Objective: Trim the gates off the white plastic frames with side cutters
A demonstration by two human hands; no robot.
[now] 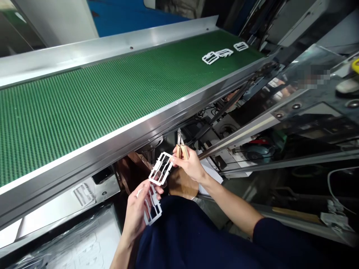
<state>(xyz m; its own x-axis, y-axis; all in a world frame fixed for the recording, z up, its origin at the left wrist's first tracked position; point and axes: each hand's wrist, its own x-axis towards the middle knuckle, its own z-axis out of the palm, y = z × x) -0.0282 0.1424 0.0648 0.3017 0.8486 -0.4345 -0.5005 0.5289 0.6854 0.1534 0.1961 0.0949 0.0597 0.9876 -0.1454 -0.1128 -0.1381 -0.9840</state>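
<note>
Two white plastic frames are in front of my body. My left hand (139, 203) is closed on the lower plastic frame (153, 216), which hangs tilted beneath its fingers. Its fingertips also meet the near corner of the upper plastic frame (160, 168). My right hand (189, 164) wraps round the nippers (181, 146), whose jaws point up and away from me. With its thumb, the right hand touches the far corner of the upper frame. Part of the lower frame is hidden behind the left fingers.
A green conveyor belt (92, 108) with a metal side rail (117, 147) runs across ahead of me. Several white frames (211, 58) lie at its far right. Plastic-covered material (81, 243) is at lower left. Metal bars (246, 130) and machinery stand on the right.
</note>
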